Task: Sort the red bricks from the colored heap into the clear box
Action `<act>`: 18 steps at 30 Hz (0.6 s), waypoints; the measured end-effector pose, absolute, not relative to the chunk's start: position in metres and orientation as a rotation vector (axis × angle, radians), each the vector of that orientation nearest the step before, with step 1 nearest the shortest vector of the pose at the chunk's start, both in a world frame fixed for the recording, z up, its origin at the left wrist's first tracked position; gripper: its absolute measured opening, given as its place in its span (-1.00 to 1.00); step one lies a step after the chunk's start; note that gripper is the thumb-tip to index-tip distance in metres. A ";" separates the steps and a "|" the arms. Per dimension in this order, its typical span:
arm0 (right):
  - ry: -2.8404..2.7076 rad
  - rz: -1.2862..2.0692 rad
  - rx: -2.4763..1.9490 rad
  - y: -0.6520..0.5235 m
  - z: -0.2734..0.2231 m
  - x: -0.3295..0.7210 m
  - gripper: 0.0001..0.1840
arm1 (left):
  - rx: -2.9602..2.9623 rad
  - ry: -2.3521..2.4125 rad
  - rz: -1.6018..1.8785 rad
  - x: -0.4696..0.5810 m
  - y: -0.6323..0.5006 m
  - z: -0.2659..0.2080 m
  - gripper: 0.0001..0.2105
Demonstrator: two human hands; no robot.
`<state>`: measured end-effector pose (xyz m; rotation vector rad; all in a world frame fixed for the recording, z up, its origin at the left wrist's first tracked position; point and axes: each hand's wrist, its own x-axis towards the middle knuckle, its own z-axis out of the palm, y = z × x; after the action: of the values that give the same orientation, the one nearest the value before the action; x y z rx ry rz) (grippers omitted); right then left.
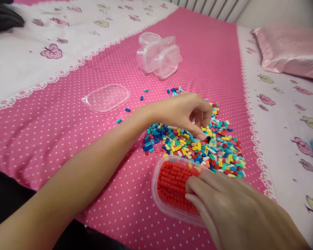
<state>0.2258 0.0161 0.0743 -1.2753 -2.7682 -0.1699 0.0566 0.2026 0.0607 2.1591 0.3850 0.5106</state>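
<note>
My left hand (189, 113) reaches over a loose heap of small multicoloured toy building bricks (182, 142). Its fingers are curled, with a gap between them and the thumb, whose tip is down at the bricks beside a small black piece (208, 139). I see nothing held in it. Nearer to me, an oval clear plastic container (154, 187) holds red bricks (172, 184) packed in rows. My right hand (224, 205) is over its right side, fingers bent together against the red bricks. Whatever its fingertips pinch, if anything, is hidden.
A clear lid (106, 98) lies flat on the pink dotted bedspread (114, 208), left of the heap. Several clear containers (159, 55) are grouped beyond it. A few stray blue bricks (127, 109) lie near my left forearm. A pink pillow (292, 52) is at the far right.
</note>
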 end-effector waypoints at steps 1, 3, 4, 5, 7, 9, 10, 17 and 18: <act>-2.770 -0.162 -1.275 0.016 0.074 0.226 -0.77 | 2.160 0.385 0.510 0.057 0.203 0.061 -0.77; -2.770 -0.152 -1.281 0.016 0.074 0.226 -0.78 | 2.158 0.386 0.510 0.057 0.203 0.061 -0.79; -2.769 -0.151 -1.282 0.016 0.074 0.226 -0.78 | 2.159 0.387 0.509 0.057 0.203 0.061 -0.80; -2.765 -0.153 -1.281 0.016 0.074 0.226 -0.78 | 2.160 0.389 0.508 0.057 0.203 0.061 -0.81; -2.759 -0.163 -1.282 0.016 0.073 0.227 -0.77 | 2.165 0.393 0.508 0.057 0.203 0.061 -0.81; -2.763 -0.172 -1.277 0.016 0.073 0.227 -0.77 | 2.170 0.394 0.509 0.057 0.203 0.062 -0.80; -2.764 -0.176 -1.279 0.016 0.074 0.227 -0.77 | 2.172 0.392 0.510 0.057 0.203 0.062 -0.79; -2.777 -0.175 -1.267 0.017 0.074 0.225 -0.79 | 2.170 0.376 0.520 0.057 0.203 0.062 -0.76; -2.775 -0.170 -1.263 0.017 0.073 0.225 -0.79 | 2.167 0.375 0.522 0.057 0.203 0.062 -0.76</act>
<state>0.2250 0.0172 0.0735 -1.2629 -2.7755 -0.1701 0.0570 0.2027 0.0618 2.1671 0.3753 0.5220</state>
